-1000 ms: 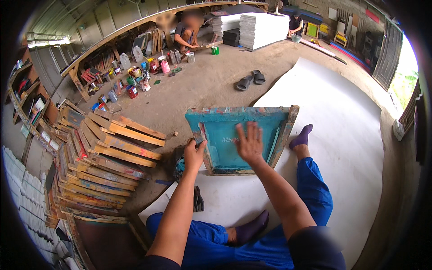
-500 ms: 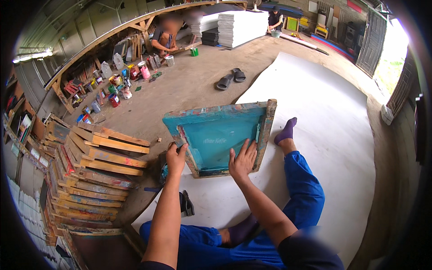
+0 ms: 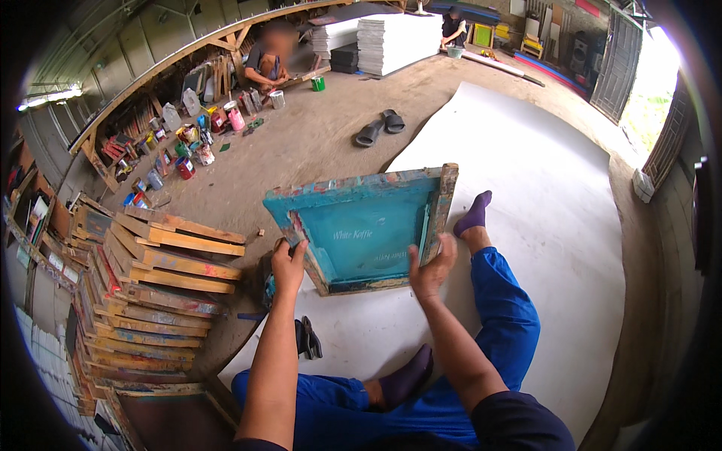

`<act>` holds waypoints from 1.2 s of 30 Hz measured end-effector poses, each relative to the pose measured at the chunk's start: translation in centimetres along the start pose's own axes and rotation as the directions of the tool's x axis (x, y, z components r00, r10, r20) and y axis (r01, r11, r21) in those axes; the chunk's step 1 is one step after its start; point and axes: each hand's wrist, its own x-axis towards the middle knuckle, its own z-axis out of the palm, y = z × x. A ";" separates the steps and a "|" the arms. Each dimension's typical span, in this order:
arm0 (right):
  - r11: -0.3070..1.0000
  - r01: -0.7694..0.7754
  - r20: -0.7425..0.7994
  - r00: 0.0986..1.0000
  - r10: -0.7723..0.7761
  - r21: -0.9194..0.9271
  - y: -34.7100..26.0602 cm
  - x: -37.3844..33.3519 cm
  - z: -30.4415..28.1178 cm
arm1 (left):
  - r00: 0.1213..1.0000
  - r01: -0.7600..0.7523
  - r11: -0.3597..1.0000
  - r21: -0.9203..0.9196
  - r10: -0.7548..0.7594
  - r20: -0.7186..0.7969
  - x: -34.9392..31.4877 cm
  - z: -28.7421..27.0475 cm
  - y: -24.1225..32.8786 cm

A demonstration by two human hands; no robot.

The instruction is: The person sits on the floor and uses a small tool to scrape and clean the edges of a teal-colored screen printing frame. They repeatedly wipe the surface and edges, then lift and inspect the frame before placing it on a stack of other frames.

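Framed screen (image 3: pixel 361 218) is at twelve o'clock; left hand (image 3: pixel 288 265) grips its eight-o'clock edge (image 3: pixel 317 272), right hand (image 3: pixel 432 270) spread at four, contact unclear. Likely light, stiff, its mesh (image 3: pixel 353 259) fragile; wooden sides (image 3: pixel 448 184) suit gripping. Stacked frames (image 3: pixel 188 262) lie at ten.

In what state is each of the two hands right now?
Left hand: closed on the left side of the framed screen.
Right hand: open at its right side; contact unclear.

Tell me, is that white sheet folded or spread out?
Spread out: the white sheet lies open across the floor, reaching beyond the teal frame held by the left hand.
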 end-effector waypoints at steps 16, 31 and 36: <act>0.971 -0.225 0.252 0.947 0.198 0.082 0.8 10.7 -3.1 | 0.995 -0.006 0.991 -0.133 -0.007 -0.096 -5.3 -6.0 8.6; 0.853 -0.471 0.662 0.716 0.222 0.224 -2.1 2.9 2.4 | 0.950 -0.038 0.979 -0.199 -0.026 -0.310 -9.4 -12.0 17.5; 0.790 -0.556 0.671 0.692 0.267 0.259 -2.7 0.1 3.1 | 0.957 -0.013 0.977 -0.215 -0.050 -0.284 -9.6 -12.0 18.2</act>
